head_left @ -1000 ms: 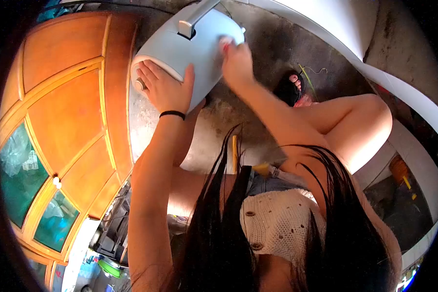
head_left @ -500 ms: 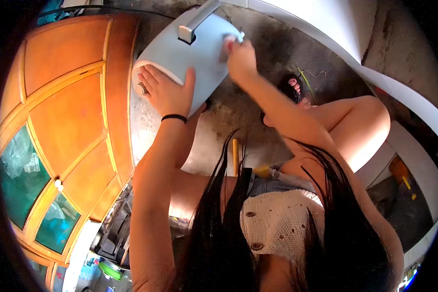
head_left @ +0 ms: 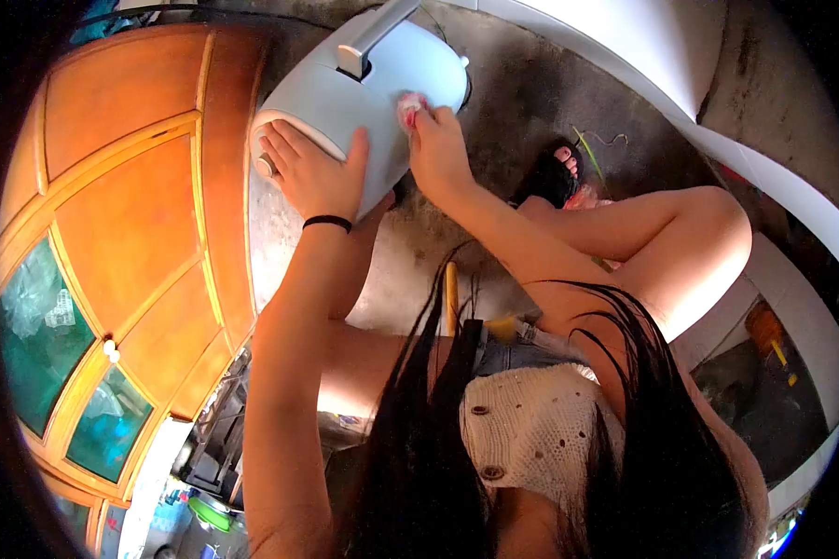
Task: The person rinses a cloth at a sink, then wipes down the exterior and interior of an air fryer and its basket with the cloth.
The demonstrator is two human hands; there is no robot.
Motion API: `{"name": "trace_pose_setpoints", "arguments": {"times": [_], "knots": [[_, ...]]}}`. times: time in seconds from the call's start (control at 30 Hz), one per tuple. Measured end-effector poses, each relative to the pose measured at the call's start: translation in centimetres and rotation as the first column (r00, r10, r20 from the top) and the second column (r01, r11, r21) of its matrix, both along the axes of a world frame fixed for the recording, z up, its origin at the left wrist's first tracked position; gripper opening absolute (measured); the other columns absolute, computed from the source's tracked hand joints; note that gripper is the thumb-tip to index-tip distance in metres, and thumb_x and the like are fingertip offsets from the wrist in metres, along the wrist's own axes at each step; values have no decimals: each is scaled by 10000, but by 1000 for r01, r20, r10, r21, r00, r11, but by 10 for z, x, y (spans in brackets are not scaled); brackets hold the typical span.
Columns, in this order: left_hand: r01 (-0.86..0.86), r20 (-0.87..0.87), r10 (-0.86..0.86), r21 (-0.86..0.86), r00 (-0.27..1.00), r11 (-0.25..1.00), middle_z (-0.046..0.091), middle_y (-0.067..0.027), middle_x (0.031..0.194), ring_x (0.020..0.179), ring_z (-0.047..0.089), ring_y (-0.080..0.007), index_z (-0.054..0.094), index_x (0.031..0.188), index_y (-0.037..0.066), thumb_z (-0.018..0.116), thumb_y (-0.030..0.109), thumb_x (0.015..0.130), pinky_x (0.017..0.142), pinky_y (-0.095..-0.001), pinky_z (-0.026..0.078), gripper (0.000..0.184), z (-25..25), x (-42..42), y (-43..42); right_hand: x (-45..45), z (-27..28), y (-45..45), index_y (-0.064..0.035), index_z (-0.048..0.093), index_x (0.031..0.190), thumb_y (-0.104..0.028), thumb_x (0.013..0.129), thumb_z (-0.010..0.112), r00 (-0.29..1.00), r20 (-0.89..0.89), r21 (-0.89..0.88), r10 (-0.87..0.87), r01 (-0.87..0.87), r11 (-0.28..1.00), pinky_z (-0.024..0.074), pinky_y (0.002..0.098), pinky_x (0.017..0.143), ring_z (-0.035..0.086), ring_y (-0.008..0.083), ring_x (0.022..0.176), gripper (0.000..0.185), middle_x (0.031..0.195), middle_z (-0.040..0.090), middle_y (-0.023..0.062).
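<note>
A pale blue appliance (head_left: 331, 88) with a silver handle (head_left: 373, 42) on top lies at the upper centre, above the floor. My left hand (head_left: 322, 172) rests with its fingers spread on the near left end of it, beside a round metallic knob (head_left: 267, 165). A small red and white cloth (head_left: 411, 109) is pinched in my right hand (head_left: 438, 149) and touches the appliance's right side. The underside of the appliance is hidden.
Wooden cabinets (head_left: 126, 214) with green panes stand at the left. A white curved panel (head_left: 625, 47) runs across the upper right. My sandalled foot (head_left: 561, 172) is on the grey floor (head_left: 494, 224). A yellow stick (head_left: 451, 298) is near my lap.
My right hand, with the cloth, has moved down and left along the appliance's side. My left hand has stayed nearly where it was on the appliance.
</note>
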State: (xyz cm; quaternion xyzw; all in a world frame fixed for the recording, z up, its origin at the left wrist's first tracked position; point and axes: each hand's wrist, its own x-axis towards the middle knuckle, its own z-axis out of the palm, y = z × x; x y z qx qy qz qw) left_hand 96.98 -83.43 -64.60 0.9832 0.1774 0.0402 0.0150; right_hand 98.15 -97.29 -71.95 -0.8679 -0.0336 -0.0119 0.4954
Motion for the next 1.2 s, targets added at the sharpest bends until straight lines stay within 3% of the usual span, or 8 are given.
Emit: {"name": "trace_pose_setpoints", "arguments": {"times": [0.1,0.13,0.63,0.77,0.83,0.9,1.07,1.2], "knots": [[9,14,-9,-23,1000,1000,245,-294,1434,1370,175,-402,200,1386,-107,603,596,707,1096,-493,173,1058,-1,1,4,23,-40,-2,55,593,946,-53,838,522,947,-254,61,-198,220,974,459,450,755,553,395,853,169,923,537,245],[-6,11,6,-27,1000,1000,243,-291,1436,1371,172,-401,198,1388,-104,603,597,707,1096,-493,174,1057,0,4,1,42,-33,-18,50,599,950,-83,864,505,931,-329,-146,-157,114,983,465,438,752,564,381,844,183,944,543,247],[-49,-23,48,-18,999,999,211,-298,1447,1382,144,-389,178,1389,-116,582,607,723,1108,-474,146,1063,2,7,-6,36,-34,-14,52,601,882,-124,846,515,965,-234,-154,-118,83,985,455,452,726,547,397,813,199,923,545,263],[-26,-14,26,-19,1000,999,194,-303,1452,1384,138,-391,176,1388,-119,579,611,721,1116,-460,139,1068,-1,4,-1,3,-20,-3,66,594,844,-118,844,517,993,-79,45,-87,91,995,452,476,736,553,413,802,200,825,558,266],[-43,-34,41,-35,999,998,189,-303,1453,1383,138,-394,175,1388,-120,582,608,720,1117,-455,139,1069,0,4,-2,35,-54,-8,65,601,870,-117,855,508,876,-404,-13,-262,281,960,457,477,756,564,412,840,204,828,567,271],[-51,-37,49,-31,998,998,185,-304,1453,1382,138,-398,173,1388,-121,586,603,719,1119,-452,140,1069,3,8,-2,57,-54,-29,44,609,880,-126,872,494,929,-336,-207,-157,90,974,468,473,742,572,410,846,205,876,570,267],[-38,-30,37,-31,999,999,180,-315,1449,1379,133,-407,169,1384,-128,586,598,725,1123,-449,138,1066,2,5,-2,-26,-23,-2,13,590,846,-89,849,488,955,-289,-14,-73,72,997,450,491,682,550,423,813,144,865,543,257],[-21,-19,19,-78,1000,997,184,-319,1445,1381,129,-403,170,1383,-130,586,595,729,1121,-449,143,1061,3,4,-1,-19,-45,-1,38,598,865,-78,853,489,951,-277,-185,-137,87,979,452,461,716,542,429,840,160,878,550,261]]}}
